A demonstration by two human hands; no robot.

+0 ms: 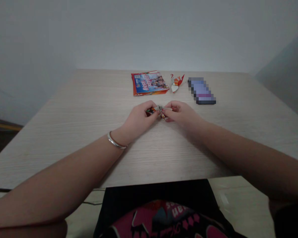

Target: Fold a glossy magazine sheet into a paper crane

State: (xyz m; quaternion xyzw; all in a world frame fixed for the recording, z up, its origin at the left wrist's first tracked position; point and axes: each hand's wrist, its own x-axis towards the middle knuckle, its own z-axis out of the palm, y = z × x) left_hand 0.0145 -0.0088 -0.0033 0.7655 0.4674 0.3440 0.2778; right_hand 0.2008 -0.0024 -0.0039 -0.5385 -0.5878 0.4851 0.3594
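A small piece of folded, printed paper [160, 108] is pinched between both hands just above the middle of the table. My left hand [142, 116], with a silver bangle at the wrist, has thumb and fingers closed on its left side. From the right, my right hand [180, 112] grips the other side between thumb and fingers. Much of the paper is hidden by the fingertips. Beyond the hands, a folded paper crane [176, 83] in red, orange and white stands beside a stack of printed sheets [150, 82] with a blue picture on top.
At the right of the crane lies a phone [202, 91], its screen blurred out. The light wood-grain table [76, 109] meets a pale wall at its far edge. Dark cables [91, 203] run below the near edge at the left.
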